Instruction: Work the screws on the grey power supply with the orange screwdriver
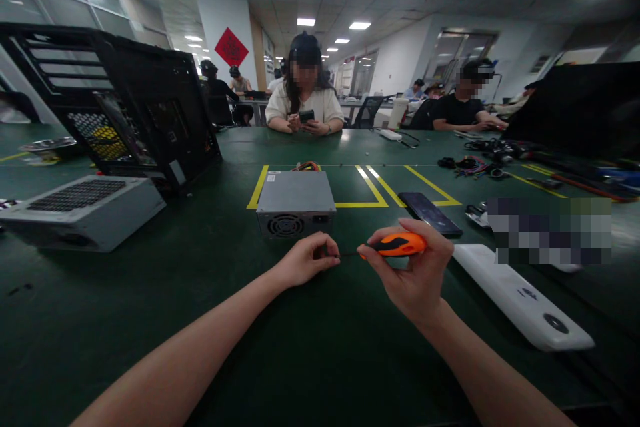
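An orange and black screwdriver (401, 244) lies across the fingers of my right hand (417, 273), which is closed around its handle. Its thin dark shaft points left toward my left hand (309, 258). The thumb and forefinger of that hand are pinched together at the shaft's tip; whatever sits between them is too small to make out. Just beyond my left hand stands a grey power supply unit (295, 192), its fan grille and socket facing me. Both hands are held low over the green table (320, 353).
At left are a second power supply (85, 210) and a black computer case (150, 107). At right lie a phone (430, 213), a long white device (525, 297) and bundled cables (473, 167). Yellow tape (360, 204) marks the table. Across it sits a person (305, 97) holding a phone.
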Available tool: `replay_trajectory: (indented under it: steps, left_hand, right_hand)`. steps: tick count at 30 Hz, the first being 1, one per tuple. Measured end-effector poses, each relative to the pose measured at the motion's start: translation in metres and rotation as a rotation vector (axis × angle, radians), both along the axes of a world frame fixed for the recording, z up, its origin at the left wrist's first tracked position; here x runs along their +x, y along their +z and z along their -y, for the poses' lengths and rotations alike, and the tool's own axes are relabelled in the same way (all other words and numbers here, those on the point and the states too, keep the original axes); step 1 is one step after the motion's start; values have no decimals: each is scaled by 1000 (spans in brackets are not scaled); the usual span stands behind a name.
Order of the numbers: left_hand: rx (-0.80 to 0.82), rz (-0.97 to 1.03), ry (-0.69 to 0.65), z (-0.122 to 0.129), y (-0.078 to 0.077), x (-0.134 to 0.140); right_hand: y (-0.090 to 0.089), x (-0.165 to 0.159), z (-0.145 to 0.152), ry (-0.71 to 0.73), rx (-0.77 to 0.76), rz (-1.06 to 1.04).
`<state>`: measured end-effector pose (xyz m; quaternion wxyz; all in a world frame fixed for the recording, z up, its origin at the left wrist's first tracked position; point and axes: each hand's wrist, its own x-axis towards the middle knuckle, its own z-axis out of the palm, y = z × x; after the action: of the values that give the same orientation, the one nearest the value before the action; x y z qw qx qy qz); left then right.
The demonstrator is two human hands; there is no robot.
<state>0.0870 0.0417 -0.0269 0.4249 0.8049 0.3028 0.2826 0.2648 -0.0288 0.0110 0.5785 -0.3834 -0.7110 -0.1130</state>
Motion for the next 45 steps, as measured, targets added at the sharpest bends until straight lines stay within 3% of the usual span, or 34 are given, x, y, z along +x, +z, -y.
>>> replay_trajectory:
  steps: [5, 13, 23, 30, 34, 37, 45]
  left_hand:
    - [-1, 55, 19, -3, -4, 1]
    - [-150, 168, 46, -7, -10, 3]
    - [-344, 265, 82, -6, -2, 1]
    - [-391, 237, 72, -5, 4, -1]
    - [-492, 248, 115, -7, 5, -3]
    - [-604, 245, 77, -8, 4, -3]
    - [-751, 265, 43, -8, 8, -4]
  right_hand:
    - [4, -3, 4, 112, -38, 20]
    - [11, -10, 9, 195, -86, 28]
    - [3, -9, 9, 279, -28, 75]
    - [-1, -7, 10, 284, 22, 110]
    - [-2, -7, 9, 284, 92, 151]
    - [-1, -8, 9, 272, 166, 206]
    - [8, -17, 19, 170, 242, 489]
